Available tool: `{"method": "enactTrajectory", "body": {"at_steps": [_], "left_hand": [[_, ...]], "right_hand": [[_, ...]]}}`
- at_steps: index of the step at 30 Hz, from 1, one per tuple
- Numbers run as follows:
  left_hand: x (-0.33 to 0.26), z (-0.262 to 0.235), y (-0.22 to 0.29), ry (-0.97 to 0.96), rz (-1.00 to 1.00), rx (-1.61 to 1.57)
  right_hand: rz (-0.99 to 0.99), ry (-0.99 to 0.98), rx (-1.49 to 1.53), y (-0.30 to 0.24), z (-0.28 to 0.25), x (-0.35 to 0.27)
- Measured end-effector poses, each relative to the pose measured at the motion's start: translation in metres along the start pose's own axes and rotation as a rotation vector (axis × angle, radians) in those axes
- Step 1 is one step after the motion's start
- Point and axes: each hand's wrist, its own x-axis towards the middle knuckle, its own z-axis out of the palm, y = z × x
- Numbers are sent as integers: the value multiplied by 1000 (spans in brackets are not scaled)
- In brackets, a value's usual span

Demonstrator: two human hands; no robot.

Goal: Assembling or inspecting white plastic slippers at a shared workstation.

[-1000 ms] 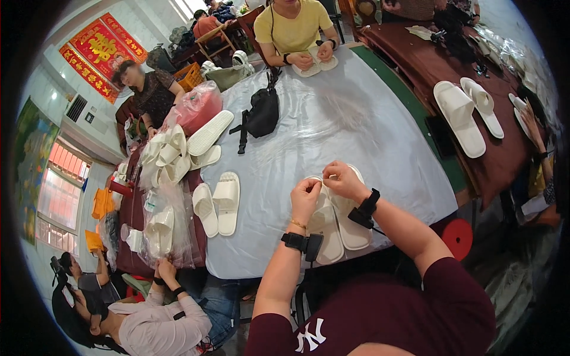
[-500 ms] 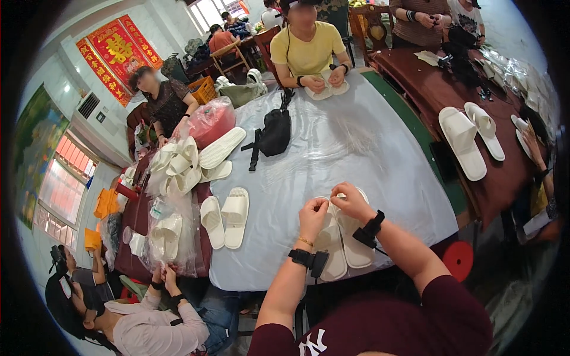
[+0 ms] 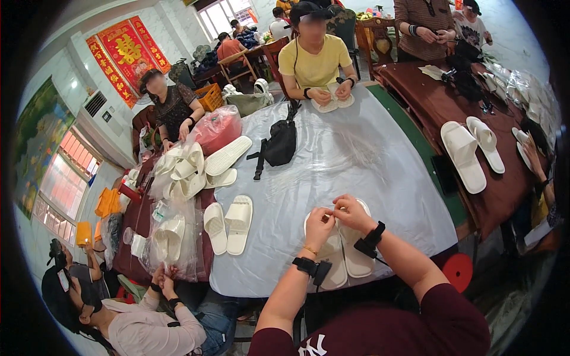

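In front of me a pair of white slippers lies side by side on the plastic-covered table, the left slipper (image 3: 332,270) and the right slipper (image 3: 360,261) pointing away. Over their far halves, my left hand (image 3: 320,226) and my right hand (image 3: 355,215) meet with fingertips pinched close together. Anything between the fingers is too small to make out. My hands and wrists hide much of the slippers' upper parts. Black devices are strapped to both my wrists.
Left of my hands stands another white slipper pair (image 3: 238,228). Farther off lie a black bag (image 3: 280,143) and a slipper pile (image 3: 189,169). A person in yellow (image 3: 314,62) handles slippers across the table. More slippers (image 3: 463,155) sit on the right-hand brown table (image 3: 415,89).
My fingertips have come slightly closer together above the slippers. The whole view has shifted a little, so the table and people appear lower. The slippers on the table stay in place.
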Motion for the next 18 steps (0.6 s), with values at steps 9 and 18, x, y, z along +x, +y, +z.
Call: {"method": "enactTrajectory", "body": {"at_steps": [9,18], "left_hand": [[0,11,2,20,130,172],[-5,1,2,118,165,252]], "right_hand": [[-75,-45,-60,4,-3,-3],[6,92,42,20,-1,-1]]}}
